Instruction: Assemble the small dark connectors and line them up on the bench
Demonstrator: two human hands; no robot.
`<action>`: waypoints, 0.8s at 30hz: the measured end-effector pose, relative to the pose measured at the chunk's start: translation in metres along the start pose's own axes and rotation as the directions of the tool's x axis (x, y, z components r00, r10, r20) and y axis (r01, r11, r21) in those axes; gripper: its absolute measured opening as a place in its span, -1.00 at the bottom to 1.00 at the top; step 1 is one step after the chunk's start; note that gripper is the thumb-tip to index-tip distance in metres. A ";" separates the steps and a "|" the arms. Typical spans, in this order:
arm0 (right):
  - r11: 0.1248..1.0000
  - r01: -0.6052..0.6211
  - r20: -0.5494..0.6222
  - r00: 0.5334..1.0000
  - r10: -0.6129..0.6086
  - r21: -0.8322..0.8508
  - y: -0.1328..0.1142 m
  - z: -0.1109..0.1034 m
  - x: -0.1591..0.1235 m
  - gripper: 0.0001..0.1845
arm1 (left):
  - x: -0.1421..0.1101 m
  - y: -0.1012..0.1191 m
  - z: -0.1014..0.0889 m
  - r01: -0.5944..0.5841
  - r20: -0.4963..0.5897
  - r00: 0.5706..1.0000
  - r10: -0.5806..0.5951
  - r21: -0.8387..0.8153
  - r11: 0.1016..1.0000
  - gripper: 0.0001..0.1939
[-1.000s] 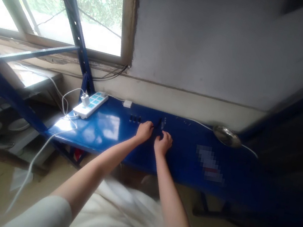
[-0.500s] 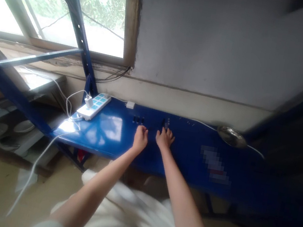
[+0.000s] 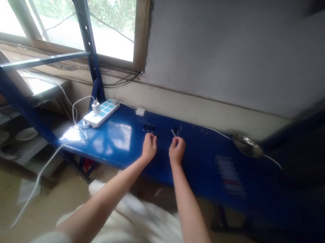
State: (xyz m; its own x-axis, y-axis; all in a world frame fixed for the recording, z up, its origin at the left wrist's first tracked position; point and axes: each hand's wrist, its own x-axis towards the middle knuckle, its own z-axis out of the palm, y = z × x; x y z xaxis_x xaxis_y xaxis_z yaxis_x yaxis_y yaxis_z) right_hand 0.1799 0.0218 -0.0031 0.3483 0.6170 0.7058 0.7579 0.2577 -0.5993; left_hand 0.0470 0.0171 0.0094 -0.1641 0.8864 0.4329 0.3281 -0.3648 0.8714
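reaching over blue metal shelf (image 3: 118, 159), your left hand (image 3: 149, 147) apart from right hand (image 3: 176, 150); right nearer thin dark stick (image 3: 174, 133), slanting just ahead; cannot tell if either pinches.

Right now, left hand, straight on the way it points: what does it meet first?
Probably the row of small black objects on the blue bench top, just ahead of the left hand. Height is hard to judge from this view, so it might pass over them and reach the cream wall.

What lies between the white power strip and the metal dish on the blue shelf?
The head view shows a row of small black objects, a dark upright item, the left hand and the right hand.
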 end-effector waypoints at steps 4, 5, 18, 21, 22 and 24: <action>0.997 0.060 0.041 0.997 -0.062 0.058 -0.006 -0.002 -0.003 -0.71 | 0.001 0.001 -0.001 0.010 0.017 1.000 -0.010 0.004 1.000 -0.90; 0.996 0.071 0.075 0.994 -0.075 0.056 -0.008 -0.002 -0.004 -0.70 | 0.001 0.001 -0.001 0.012 0.018 1.000 -0.012 0.007 1.000 -0.90; 0.996 0.084 0.221 0.971 -0.090 0.034 -0.013 -0.007 -0.005 -0.65 | 0.002 0.002 -0.002 0.087 -0.022 0.996 -0.087 -0.012 0.996 -0.92; 0.995 0.092 0.213 0.972 -0.097 0.036 -0.014 -0.007 -0.006 -0.64 | 0.003 -0.002 0.000 0.107 -0.026 0.994 -0.107 -0.012 0.994 -0.92; 0.994 0.099 0.211 0.972 -0.106 0.042 -0.014 -0.007 -0.006 -0.64 | 0.003 -0.003 0.000 0.112 -0.024 0.993 -0.112 -0.009 0.994 -0.92; 0.993 0.108 0.212 0.970 -0.116 0.047 -0.014 -0.007 -0.006 -0.64 | 0.003 -0.005 0.000 0.119 -0.023 0.993 -0.119 -0.007 0.993 -0.91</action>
State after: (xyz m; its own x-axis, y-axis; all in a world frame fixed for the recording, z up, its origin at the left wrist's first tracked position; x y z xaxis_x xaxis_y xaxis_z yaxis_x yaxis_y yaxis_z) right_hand 0.1716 0.0094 0.0039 0.1334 0.7263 0.6743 0.7642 0.3578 -0.5366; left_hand 0.0451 0.0221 0.0060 -0.2235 0.9168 0.3309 0.2993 -0.2585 0.9185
